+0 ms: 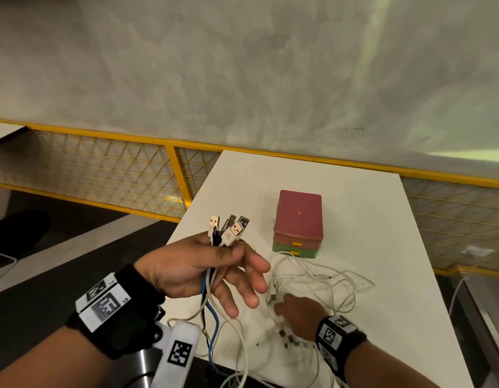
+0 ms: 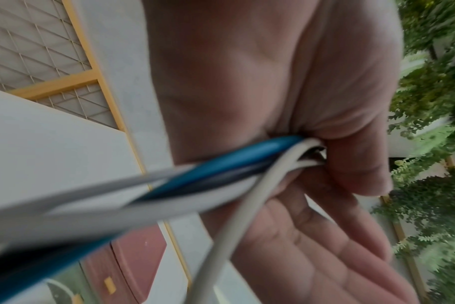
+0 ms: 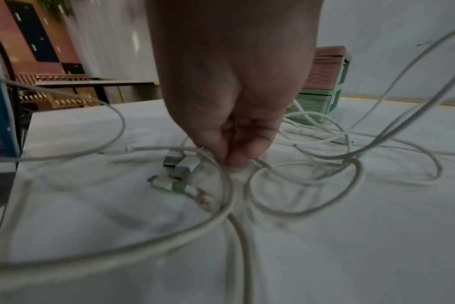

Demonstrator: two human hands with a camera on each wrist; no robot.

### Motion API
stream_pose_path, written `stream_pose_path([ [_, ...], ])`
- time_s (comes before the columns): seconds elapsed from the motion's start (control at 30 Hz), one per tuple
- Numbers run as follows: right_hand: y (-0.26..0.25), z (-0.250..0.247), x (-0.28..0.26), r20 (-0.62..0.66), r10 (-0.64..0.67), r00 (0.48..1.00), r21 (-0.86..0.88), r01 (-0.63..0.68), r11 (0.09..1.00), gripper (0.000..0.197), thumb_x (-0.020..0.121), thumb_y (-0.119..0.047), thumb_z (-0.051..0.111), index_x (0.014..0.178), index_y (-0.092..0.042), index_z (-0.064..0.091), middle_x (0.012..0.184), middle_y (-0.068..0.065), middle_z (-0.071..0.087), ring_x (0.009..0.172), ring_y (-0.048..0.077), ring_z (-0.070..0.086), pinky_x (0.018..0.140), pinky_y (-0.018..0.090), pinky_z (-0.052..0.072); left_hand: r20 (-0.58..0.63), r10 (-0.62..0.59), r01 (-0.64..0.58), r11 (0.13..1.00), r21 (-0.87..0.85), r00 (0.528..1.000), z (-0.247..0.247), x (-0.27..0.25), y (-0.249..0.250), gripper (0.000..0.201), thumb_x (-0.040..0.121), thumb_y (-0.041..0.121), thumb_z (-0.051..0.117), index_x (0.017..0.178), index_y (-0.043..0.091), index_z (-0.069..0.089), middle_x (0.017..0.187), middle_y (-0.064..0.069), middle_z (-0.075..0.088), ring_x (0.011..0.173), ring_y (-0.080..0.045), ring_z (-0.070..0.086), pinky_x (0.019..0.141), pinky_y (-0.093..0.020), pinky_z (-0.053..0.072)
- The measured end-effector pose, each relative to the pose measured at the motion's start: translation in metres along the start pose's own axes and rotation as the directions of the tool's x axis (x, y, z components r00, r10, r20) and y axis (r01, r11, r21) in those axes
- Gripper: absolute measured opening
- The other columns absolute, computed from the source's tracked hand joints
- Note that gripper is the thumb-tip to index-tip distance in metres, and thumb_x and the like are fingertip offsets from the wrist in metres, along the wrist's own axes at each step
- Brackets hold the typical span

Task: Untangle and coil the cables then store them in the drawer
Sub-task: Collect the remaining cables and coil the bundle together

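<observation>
My left hand (image 1: 203,267) is raised above the table's near left corner and pinches a bundle of cables between thumb and index finger. Several USB plugs (image 1: 231,226) stick up from it. White, black and blue cords (image 2: 221,164) hang down from that pinch, the other fingers stretched out. Tangled white cables (image 1: 321,278) lie spread on the white table (image 1: 368,208). My right hand (image 1: 295,309) is down on the tangle, fingertips (image 3: 231,158) pinching a white cable (image 3: 221,181) beside loose connectors (image 3: 182,166). A small drawer box (image 1: 298,224), maroon above green with yellow handles, stands behind, drawers closed.
A yellow-framed mesh railing (image 1: 175,169) runs behind the table. The table's left edge (image 1: 186,219) drops to a dark floor. Cords hang over the near edge by a white marker block (image 1: 181,351). A white cord (image 1: 458,289) lies off the right side.
</observation>
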State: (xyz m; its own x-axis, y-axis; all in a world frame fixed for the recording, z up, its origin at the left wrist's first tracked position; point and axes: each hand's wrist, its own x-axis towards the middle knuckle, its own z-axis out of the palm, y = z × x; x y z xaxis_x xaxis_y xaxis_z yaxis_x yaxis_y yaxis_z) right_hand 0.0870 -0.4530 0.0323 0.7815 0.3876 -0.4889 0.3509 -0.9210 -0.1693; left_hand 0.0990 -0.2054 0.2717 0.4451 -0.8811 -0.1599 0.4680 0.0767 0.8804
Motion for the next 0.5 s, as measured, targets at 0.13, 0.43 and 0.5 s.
stream_pose_path([
  [0.13, -0.001, -0.004, -0.004, -0.067, -0.061, 0.996, -0.197, 0.047, 0.979, 0.021, 0.080, -0.006, 0.058, 0.099, -0.014, 0.061, 0.111, 0.013, 0.057, 0.094, 0.037, 0.062, 0.059, 0.037, 0.039, -0.037, 0.009, -0.009, 1.000, -0.007, 0.999, -0.005, -0.001, -0.003, 0.037, 0.092, 0.036, 0.063, 0.114, 0.008, 0.071, 0.105, -0.015, 0.073, 0.094, -0.031, 0.072, 0.073, -0.042, 0.062],
  [0.43, 0.002, -0.098, -0.029, -0.580, 0.140, 0.803, -0.004, -0.174, 0.985, 0.010, 0.069, -0.018, 0.067, 0.067, -0.024, 0.059, 0.071, -0.004, 0.063, 0.069, 0.024, 0.062, 0.064, 0.035, 0.039, -0.528, 0.204, -0.179, 0.979, 0.099, 0.825, -0.010, 0.028, -0.006, 0.032, 0.094, 0.031, 0.054, 0.106, 0.009, 0.074, 0.098, -0.014, 0.074, 0.098, -0.032, 0.072, 0.084, -0.049, 0.055],
  [0.5, -0.001, -0.130, -0.045, -0.657, 0.255, 0.709, 0.258, -0.106, 0.960, 0.007, 0.078, -0.022, 0.064, 0.073, -0.024, 0.060, 0.075, -0.004, 0.064, 0.068, 0.020, 0.062, 0.060, 0.034, 0.043, -0.614, 0.207, -0.175, 0.978, 0.112, 0.761, -0.009, 0.041, -0.009, 0.033, 0.099, 0.029, 0.049, 0.108, 0.008, 0.073, 0.098, -0.013, 0.075, 0.099, -0.032, 0.072, 0.088, -0.051, 0.053],
])
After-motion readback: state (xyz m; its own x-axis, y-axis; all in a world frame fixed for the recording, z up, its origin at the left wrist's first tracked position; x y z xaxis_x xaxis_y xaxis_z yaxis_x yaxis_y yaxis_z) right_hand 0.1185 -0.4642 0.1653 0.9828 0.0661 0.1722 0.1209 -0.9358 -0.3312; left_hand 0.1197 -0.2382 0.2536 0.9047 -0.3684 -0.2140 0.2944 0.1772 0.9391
